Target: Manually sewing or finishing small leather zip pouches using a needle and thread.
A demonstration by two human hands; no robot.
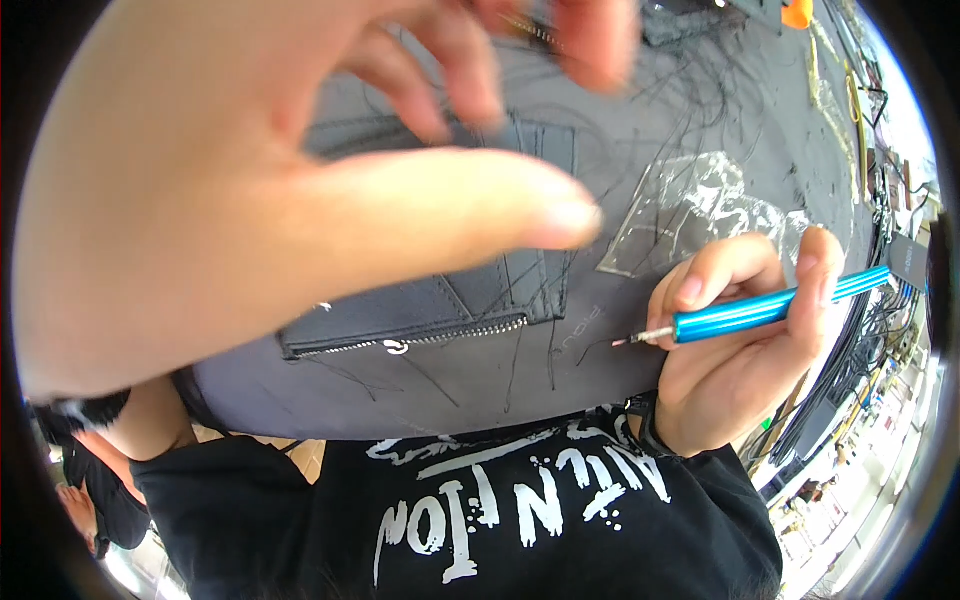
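Observation:
My left hand point(260, 190) is raised close in front, its thumb and fingers apart and slightly blurred, with nothing between them. Behind it lies a flat black leather wallet piece point(410, 305) with stitched panels, partly hidden by the hand. A silver-toothed zipper point(470, 329) runs along its near edge, with a ring-shaped pull point(397, 347). In my right hand point(740, 370) is a shiny blue pen-shaped tool point(740, 314), its thin metal tip pointing left toward the wallet. Loose black threads point(512, 372) trail from the wallet's near side.
A crumpled clear plastic sheet point(690, 205) lies right of the wallet on the dark work surface point(420, 410). Tangled black threads point(690, 70) spread behind. An orange object point(797, 13) shows at the far edge. Cables run along the right side. Another person point(100, 490) is at the lower left.

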